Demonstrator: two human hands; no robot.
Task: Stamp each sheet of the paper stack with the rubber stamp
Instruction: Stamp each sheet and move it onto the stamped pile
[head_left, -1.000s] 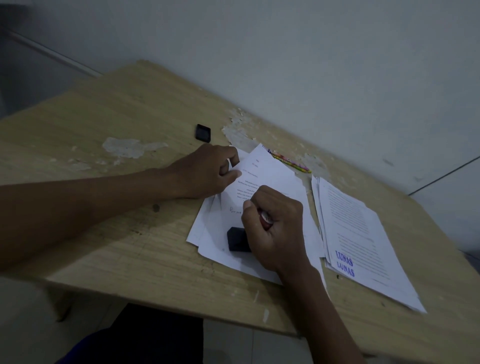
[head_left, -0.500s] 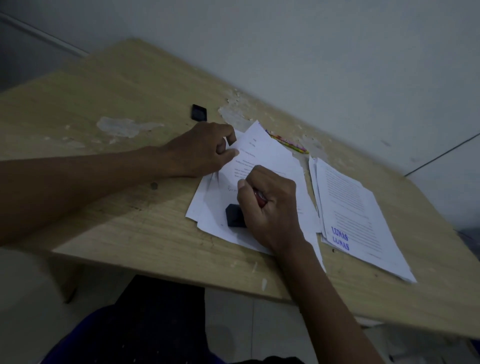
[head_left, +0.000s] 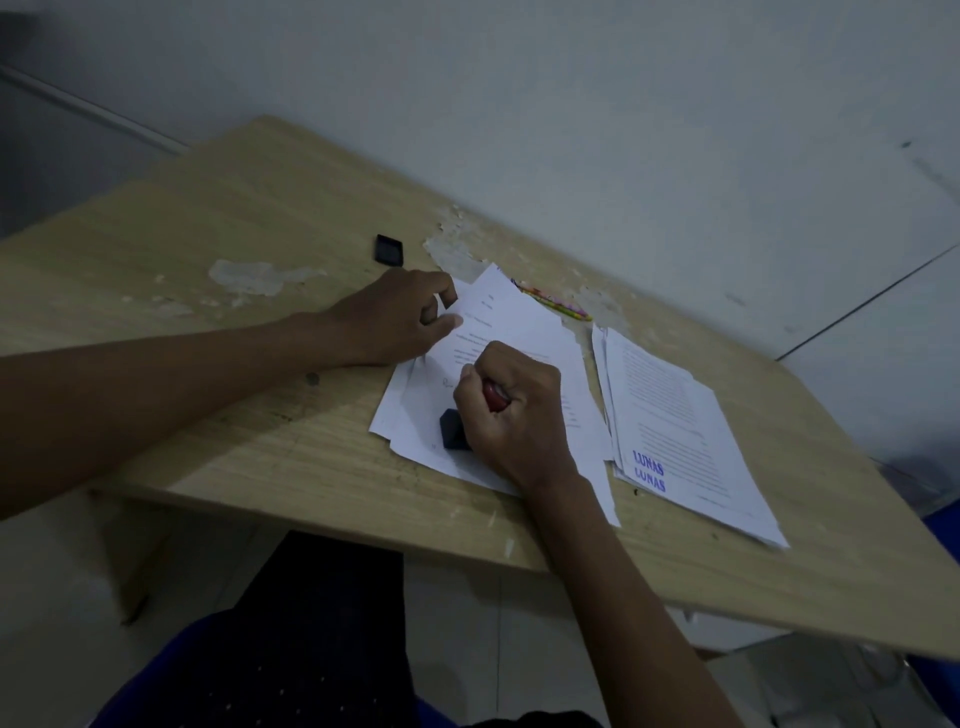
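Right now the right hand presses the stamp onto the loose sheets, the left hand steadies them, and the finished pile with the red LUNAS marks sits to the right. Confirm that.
One detail is wrong: the LUNAS marks are blue, not red, as the head view shows. The rest stands: the right hand presses the stamp onto the loose sheets, the left hand steadies them, and the finished pile sits to the right.

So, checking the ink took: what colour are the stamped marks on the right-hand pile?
Blue, the LUNAS marks, head view.

Single head cam, tilted, looks fwd & down close over wooden table (head_left: 260, 218) toward wall (head_left: 571, 104).
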